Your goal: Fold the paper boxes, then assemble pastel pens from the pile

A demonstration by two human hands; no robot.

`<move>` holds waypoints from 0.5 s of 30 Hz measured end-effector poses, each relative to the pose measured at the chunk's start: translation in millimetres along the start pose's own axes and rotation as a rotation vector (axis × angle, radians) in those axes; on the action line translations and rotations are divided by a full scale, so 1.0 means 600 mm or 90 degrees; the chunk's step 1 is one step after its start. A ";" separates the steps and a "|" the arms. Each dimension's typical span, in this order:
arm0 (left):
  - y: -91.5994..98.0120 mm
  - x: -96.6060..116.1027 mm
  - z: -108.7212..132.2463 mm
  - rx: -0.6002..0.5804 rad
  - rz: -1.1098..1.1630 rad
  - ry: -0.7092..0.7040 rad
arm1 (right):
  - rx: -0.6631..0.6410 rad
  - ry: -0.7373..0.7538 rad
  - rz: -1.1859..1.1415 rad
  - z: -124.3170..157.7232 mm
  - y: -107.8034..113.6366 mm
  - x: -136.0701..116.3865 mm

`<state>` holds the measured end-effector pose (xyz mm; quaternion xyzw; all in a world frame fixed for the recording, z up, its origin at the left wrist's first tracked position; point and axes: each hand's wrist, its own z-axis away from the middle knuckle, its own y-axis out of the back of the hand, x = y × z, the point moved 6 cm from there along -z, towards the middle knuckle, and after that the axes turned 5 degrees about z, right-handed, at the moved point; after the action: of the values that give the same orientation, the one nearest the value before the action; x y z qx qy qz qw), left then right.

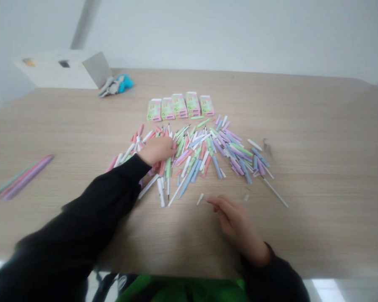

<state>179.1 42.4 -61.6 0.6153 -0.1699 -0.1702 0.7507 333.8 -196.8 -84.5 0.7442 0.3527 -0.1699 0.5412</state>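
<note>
The left hand (pixel 157 150) lies palm down on the near left part of a spread pile of slim pens and pen parts (pixel 192 153), near the middle of the table (pixel 318 176). Its fingers reach across several pink, green and white barrels and touch them, but whether it grips any cannot be told. A black sleeve (pixel 107 197) covers the arm behind it.

The right hand (pixel 231 216) sits on the table just in front of the pile, apart from it, with its fingers curled narrowly together and nothing visible between them. A short white piece (pixel 200 199) lies just beyond its fingertips on the left, and a small pale piece (pixel 246 197) lies beyond them on the right.

The pile fans out in pink, green, lilac, blue and white, with the pieces crossing at many angles. A long white tube (pixel 275 193) lies off its right edge. Five pink-and-green boxes (pixel 180 107) stand in a row just behind the pile. Blurred pink and lilac pens (pixel 27 177) lie at the table's left edge. A grey-and-blue bundle (pixel 115 85) and a white carton (pixel 63 69) sit at the far edge, toward the left corner.
</note>
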 end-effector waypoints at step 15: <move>0.048 -0.016 0.017 0.156 0.107 -0.012 | -0.030 -0.033 0.000 0.002 -0.002 0.001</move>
<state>167.3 43.5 -31.9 0.6841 -0.2474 -0.0906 0.6802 333.4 -197.5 -86.0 0.7268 0.3422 -0.1805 0.5675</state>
